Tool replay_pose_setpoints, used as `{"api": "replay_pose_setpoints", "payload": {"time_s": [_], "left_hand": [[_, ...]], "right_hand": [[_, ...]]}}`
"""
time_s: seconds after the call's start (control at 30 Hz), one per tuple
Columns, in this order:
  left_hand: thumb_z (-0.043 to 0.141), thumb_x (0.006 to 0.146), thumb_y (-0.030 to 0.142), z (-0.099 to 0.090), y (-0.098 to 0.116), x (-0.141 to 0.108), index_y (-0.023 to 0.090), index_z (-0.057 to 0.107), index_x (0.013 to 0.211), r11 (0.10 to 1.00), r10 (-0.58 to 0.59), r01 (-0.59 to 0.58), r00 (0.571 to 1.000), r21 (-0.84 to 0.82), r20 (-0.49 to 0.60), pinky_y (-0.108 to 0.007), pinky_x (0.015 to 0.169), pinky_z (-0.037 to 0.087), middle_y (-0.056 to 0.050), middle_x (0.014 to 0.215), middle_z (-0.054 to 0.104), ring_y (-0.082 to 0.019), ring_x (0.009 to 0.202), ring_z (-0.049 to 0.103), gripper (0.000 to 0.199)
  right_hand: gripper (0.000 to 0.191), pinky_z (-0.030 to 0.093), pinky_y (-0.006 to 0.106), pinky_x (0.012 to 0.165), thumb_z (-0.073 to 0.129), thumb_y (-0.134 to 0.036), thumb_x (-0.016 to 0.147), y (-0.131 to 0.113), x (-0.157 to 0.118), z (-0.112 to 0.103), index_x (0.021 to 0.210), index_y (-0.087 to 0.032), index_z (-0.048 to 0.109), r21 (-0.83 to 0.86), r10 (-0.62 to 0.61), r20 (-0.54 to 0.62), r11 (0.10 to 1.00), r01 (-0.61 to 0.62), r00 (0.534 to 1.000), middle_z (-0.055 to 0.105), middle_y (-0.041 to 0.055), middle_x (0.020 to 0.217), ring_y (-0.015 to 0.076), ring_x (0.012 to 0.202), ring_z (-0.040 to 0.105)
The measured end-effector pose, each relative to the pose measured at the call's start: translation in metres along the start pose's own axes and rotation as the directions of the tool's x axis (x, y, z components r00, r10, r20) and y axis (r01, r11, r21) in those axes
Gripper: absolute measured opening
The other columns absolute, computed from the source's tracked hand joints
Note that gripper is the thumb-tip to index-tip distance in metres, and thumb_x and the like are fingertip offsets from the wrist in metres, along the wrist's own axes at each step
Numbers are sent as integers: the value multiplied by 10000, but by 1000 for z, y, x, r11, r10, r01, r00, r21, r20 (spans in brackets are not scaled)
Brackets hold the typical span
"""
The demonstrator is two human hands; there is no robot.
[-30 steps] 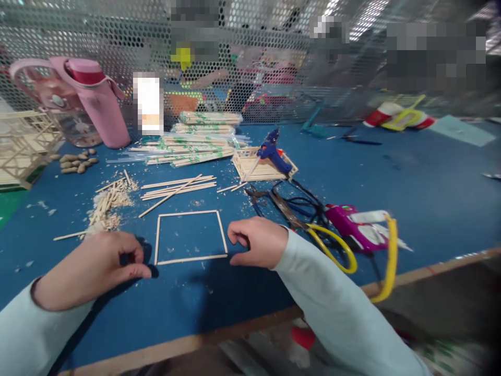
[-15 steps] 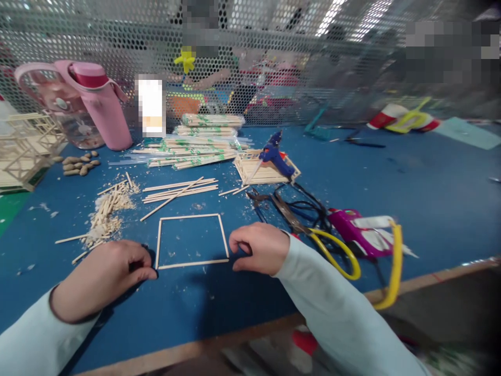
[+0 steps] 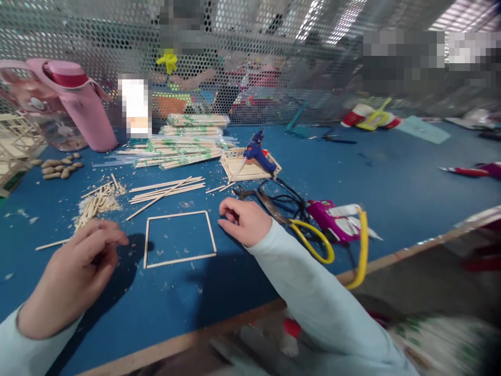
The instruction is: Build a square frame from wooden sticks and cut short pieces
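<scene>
While left hand (image 3: 74, 274) and right hand (image 3: 248, 222), empty and part-open, flank the stick frame (image 3: 180, 260), scissors (image 3: 288, 221) lie rightward; scraps (image 3: 99, 201), leftward.

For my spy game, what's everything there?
Stick rectangle: one, pale, centre
Loose sticks: several, pale, centre
Bundles: several, pale, back
Scraps: many, pale, left
Framework: uncounted, pale, left
Nuggets: several, brown, left
Bottle: one, pink, left
Jug: one, clear, left
Glue gun: one, blue, centre
Stick tray: one, pale, centre
Scissors: one, yellow-handled, right
Gadget: one, purple, right
Oddments: several, mixed, right
Table: one, blue, underneath
Mesh: one, grey, back
Left hand: one, blue-sleeved, left
Right hand: one, blue-sleeved, right
</scene>
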State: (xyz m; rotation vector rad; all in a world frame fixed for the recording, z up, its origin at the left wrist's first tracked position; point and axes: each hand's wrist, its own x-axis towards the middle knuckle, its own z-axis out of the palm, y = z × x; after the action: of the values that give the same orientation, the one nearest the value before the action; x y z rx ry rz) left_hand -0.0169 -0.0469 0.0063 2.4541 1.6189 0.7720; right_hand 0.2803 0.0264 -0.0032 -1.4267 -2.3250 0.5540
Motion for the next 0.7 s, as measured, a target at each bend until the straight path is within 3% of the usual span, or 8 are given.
{"api": "replay_pose_setpoints", "payload": {"time_s": [0.1, 0.17, 0.27, 0.37, 0.47, 0.7], "left_hand": [[434, 802, 205, 7, 4, 4, 219, 443, 1111, 991, 135, -135, 991, 9, -15, -419, 925, 419, -114, 1364, 354, -271, 1204, 419, 310], [467, 805, 243, 14, 7, 6, 220, 404, 1203, 984, 176, -176, 984, 30, 4, -508, 1015, 307, -128, 1434, 273, -308, 1307, 278, 404], [523, 791, 391, 26, 10, 7, 254, 428, 1221, 984, 138, -145, 988, 106, 73, -632, 1010, 193, -123, 1409, 355, -344, 1317, 254, 462], [524, 742, 551, 34, 9, 9, 240, 375, 1294, 977, 96, -125, 981, 174, 166, -720, 954, 117, -156, 1408, 360, -389, 1323, 210, 650], [494, 736, 599, 36, 6, 11, 217, 316, 1338, 970, 96, -140, 972, 198, 215, -729, 944, 96, -174, 1418, 339, -392, 1332, 178, 735], [439, 766, 605, 37, 9, 12, 232, 288, 1353, 966, 95, -150, 964, 212, 247, -731, 939, 109, -154, 1421, 339, -371, 1332, 201, 712]], "right_hand": [[173, 343, 202, 586, 507, -58, 640, 3, 3, 4, 759, -176, 552, 10, -42, -63, 999, 43, 997, 515, -28, 659, 93, 573, 451], [197, 368, 210, 620, 506, -31, 640, 3, 5, 7, 766, -165, 575, 15, -47, -96, 999, 49, 994, 552, 0, 740, 98, 606, 473], [116, 381, 219, 629, 562, -72, 684, 2, 8, 11, 757, -146, 613, 7, -8, -55, 1000, 8, 998, 554, 15, 735, 103, 610, 480], [89, 387, 221, 634, 618, -110, 695, 0, 11, 14, 772, -139, 650, -17, 26, 16, 1000, -25, 1000, 546, 15, 723, 102, 613, 483], [102, 391, 227, 649, 641, -122, 693, -1, 11, 16, 788, -147, 667, -43, 25, 41, 999, -23, 999, 555, 18, 747, 100, 619, 485], [176, 413, 231, 671, 648, -104, 683, 1, 10, 16, 848, -159, 672, -23, -62, 34, 998, 63, 997, 566, 18, 768, 112, 670, 524]]}}
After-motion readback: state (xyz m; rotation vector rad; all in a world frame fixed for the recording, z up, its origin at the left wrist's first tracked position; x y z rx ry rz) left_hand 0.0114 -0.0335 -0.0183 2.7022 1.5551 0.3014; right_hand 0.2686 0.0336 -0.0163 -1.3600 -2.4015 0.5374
